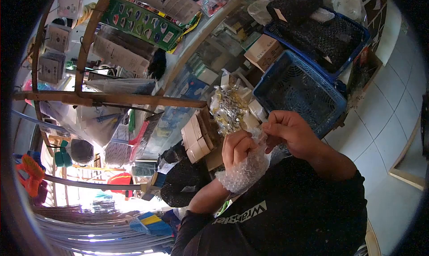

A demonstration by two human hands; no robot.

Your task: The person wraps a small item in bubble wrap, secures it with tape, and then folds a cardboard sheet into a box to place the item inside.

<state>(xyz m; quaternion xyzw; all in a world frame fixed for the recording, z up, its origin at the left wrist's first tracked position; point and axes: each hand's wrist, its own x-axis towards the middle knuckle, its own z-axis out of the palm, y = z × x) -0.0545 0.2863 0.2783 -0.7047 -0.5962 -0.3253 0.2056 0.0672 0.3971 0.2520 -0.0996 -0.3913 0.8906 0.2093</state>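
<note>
A piece of clear bubble wrap hangs between my two hands, in front of my black shirt. My left hand is closed with curled fingers at its upper edge, and the wrap hangs over the wrist on that side. My right hand pinches the wrap's other upper end between thumb and fingers. Whether anything lies inside the wrap, I cannot make out. Just beyond the hands is a heap of shiny gold and silver foil-like pieces, with small white boxes around it.
An open blue plastic basket stands beyond my right hand, with another blue basket holding black bundles behind it. Cardboard pieces lie left of the foil heap. A wooden frame crosses the left side, with hanging packaged goods. White tiles cover the floor.
</note>
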